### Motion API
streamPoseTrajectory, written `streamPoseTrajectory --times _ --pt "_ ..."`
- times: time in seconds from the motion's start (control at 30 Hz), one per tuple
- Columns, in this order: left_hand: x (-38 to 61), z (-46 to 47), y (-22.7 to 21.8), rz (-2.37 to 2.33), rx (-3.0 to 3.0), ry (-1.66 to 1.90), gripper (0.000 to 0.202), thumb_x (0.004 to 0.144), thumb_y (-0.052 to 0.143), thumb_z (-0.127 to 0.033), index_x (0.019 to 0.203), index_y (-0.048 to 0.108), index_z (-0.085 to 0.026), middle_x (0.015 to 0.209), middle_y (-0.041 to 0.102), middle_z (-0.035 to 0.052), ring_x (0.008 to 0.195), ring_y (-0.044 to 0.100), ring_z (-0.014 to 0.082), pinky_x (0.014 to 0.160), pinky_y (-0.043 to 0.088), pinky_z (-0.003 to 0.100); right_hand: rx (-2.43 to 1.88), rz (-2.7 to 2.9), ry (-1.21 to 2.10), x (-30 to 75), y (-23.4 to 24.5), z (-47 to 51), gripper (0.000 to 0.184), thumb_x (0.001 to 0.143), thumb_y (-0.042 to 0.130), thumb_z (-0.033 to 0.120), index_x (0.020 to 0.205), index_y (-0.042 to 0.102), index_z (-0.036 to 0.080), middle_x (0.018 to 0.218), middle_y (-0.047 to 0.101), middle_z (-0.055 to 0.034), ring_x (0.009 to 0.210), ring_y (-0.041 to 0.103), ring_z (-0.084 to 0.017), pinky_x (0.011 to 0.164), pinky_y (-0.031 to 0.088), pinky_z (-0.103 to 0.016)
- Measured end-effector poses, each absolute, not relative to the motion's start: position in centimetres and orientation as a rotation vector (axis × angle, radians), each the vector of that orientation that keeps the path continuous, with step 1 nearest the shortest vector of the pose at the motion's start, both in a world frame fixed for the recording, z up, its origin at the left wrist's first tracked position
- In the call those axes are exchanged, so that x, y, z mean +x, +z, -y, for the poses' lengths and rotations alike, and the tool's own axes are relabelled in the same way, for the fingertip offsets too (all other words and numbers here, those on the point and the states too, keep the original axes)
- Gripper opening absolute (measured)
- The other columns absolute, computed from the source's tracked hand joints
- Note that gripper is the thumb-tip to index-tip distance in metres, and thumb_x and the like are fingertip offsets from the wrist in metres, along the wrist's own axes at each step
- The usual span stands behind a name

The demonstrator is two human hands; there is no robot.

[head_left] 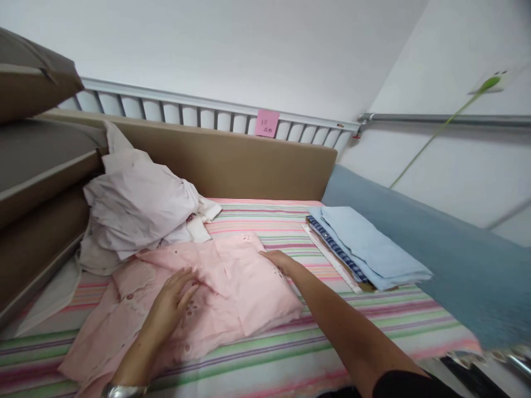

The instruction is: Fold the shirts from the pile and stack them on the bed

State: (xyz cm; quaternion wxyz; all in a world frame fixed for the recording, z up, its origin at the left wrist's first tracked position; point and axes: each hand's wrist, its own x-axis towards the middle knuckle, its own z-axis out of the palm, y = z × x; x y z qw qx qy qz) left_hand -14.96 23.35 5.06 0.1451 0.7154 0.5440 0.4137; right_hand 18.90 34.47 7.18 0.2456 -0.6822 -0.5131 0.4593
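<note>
A pink shirt [249, 282] with small embroidered cut-out flowers lies partly folded on the striped cloth. Over its middle is my left hand [176, 296], fingers stretched out and apart, resting on or just above the fabric. My right hand [280, 261] is at the shirt's far right edge, closed on the fabric there; most of its fingers are hidden. The shirt's left part spreads out toward the front, with some wrinkles. Behind it, a loose heap of white clothes [145, 199] touches its far left edge.
Folded clothes [369, 243], light blue on top, are stacked to the right on the striped cloth [274, 218]. A brown padded board [249, 166] and a radiator [191, 116] stand behind. Brown cushioned pieces [37, 160] rise at left; a blue panel [415, 232] borders the right.
</note>
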Motion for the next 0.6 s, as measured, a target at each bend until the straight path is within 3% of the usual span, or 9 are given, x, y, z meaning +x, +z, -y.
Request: streamPoseTrajectory --times 0.2,0.37,0.6 --pt "-13.4 -21.1 5.7 -1.608 1.948 1.204 0.034 0.083 0.049 -0.043 0.107 0.063 -0.024 0.118 0.063 0.0065 0.116 0.052 0.0221 0.103 0.039 0.047 -1.977 1.614 0.92 20.6 6.6 -34.0 0.028 0.076 0.059 0.038 0.076 0.067 0.011 0.088 0.07 -0.0119 0.085 0.06 -0.023 0.07 0.04 -0.027" --pt "-8.4 -16.4 5.3 -1.613 1.75 1.25 0.034 0.081 0.051 -0.042 0.107 0.063 -0.023 0.118 0.062 0.0077 0.116 0.052 0.0241 0.103 0.039 0.047 -2.041 1.634 0.749 26.8 6.8 -30.6 0.03 0.08 0.054 0.038 0.077 0.067 0.011 0.086 0.069 -0.0135 0.081 0.061 -0.023 0.066 0.039 -0.027" --pt "0.0 -12.8 5.3 -1.508 1.551 1.09 0.04 0.078 0.052 -0.047 0.108 0.061 -0.021 0.115 0.063 0.0094 0.111 0.056 0.0245 0.099 0.042 0.042 -2.15 1.579 0.596 35.7 8.1 -25.2 0.029 0.082 0.051 0.035 0.08 0.067 0.011 0.083 0.069 -0.0126 0.084 0.062 -0.023 0.073 0.041 -0.028"
